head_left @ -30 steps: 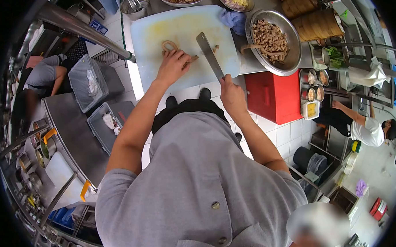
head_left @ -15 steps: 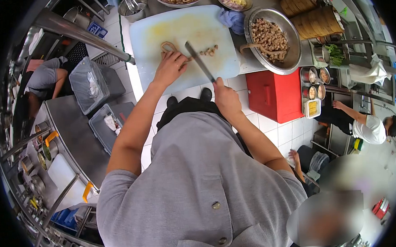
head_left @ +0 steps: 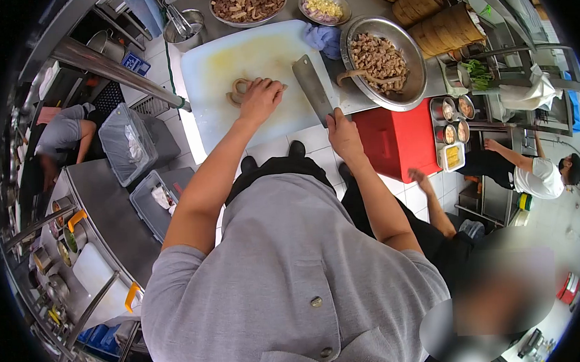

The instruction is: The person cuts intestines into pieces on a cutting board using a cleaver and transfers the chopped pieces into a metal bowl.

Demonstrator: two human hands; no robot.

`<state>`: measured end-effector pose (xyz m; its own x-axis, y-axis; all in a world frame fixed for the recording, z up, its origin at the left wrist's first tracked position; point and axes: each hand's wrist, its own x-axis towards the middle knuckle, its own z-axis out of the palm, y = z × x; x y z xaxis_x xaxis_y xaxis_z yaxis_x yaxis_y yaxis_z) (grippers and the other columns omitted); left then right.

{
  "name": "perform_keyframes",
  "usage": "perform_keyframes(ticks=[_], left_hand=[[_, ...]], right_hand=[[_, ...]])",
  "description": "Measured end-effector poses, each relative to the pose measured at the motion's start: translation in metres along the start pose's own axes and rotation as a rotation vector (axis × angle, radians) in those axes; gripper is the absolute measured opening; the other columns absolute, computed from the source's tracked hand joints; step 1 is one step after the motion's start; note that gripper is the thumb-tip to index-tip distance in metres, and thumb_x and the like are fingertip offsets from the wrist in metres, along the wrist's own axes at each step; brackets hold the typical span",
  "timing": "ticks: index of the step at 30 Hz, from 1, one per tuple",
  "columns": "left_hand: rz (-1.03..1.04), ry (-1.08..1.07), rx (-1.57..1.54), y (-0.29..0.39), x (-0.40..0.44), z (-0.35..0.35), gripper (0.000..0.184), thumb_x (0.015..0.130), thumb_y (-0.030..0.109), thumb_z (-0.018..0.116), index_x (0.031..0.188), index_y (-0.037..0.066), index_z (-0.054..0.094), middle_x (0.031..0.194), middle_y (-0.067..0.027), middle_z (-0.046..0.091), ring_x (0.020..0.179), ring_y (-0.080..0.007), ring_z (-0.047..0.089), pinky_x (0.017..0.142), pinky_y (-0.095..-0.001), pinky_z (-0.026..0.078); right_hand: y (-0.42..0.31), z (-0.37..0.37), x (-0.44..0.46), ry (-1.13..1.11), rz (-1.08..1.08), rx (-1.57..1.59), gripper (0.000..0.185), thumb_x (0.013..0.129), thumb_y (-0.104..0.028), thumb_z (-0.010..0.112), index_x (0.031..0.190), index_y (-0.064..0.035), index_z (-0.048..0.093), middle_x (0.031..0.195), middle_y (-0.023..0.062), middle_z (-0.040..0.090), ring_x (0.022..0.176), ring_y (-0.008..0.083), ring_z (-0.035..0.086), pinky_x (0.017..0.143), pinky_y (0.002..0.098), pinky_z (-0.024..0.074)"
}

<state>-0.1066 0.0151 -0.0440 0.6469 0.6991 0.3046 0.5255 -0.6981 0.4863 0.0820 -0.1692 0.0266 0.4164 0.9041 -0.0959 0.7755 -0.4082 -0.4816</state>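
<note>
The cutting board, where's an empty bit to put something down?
Bare: the far side of the cutting board, beyond the pale strip, and the near part between left hand and cleaver. Crowded: the middle, where that hand is on the strip, and the right, where the right hand holds the cleaver.

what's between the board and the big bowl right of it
Blue cloth at the far right corner of the board, and a brownish strip overhanging the bowl, in the head view.
</note>
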Motion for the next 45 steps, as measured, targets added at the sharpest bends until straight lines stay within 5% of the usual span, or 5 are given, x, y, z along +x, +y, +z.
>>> perform_keyframes(ticks=[9,27,45], left_hand=[[0.027,0.001,0.052,0.004,-0.009,-0.015,0.023,0.088,0.026,0.075,0.109,0.017,0.073,0.115,-0.0003,0.065,0.112,-0.0243,0.057,0.103,-0.0453,0.037],[-0.040,0.034,0.004,-0.017,-0.032,-0.031,0.022,0.084,0.013,0.076,0.106,0.014,0.073,0.126,-0.0036,0.060,0.122,-0.0294,0.054,0.102,-0.0474,0.042],[-0.058,0.068,-0.021,-0.027,-0.040,-0.041,0.014,0.087,0.009,0.073,0.101,0.011,0.074,0.123,-0.0004,0.058,0.102,-0.0237,0.064,0.093,-0.0456,0.049]], right_hand=[[-0.052,-0.022,-0.026,0.027,0.006,-0.077,0.021,0.107,-0.026,0.052,0.103,-0.0059,0.050,0.077,0.0277,0.068,0.074,0.0524,0.065,0.066,0.0636,0.0502],[-0.056,0.003,-0.021,-0.093,0.011,-0.205,0.023,0.108,-0.028,0.049,0.106,-0.0053,0.047,0.079,0.0255,0.070,0.077,0.0509,0.068,0.069,0.0625,0.0527],[-0.077,-0.008,-0.016,-0.095,0.016,-0.209,0.024,0.109,-0.030,0.046,0.108,-0.0058,0.048,0.080,0.0257,0.070,0.080,0.0503,0.069,0.071,0.0621,0.0525]])
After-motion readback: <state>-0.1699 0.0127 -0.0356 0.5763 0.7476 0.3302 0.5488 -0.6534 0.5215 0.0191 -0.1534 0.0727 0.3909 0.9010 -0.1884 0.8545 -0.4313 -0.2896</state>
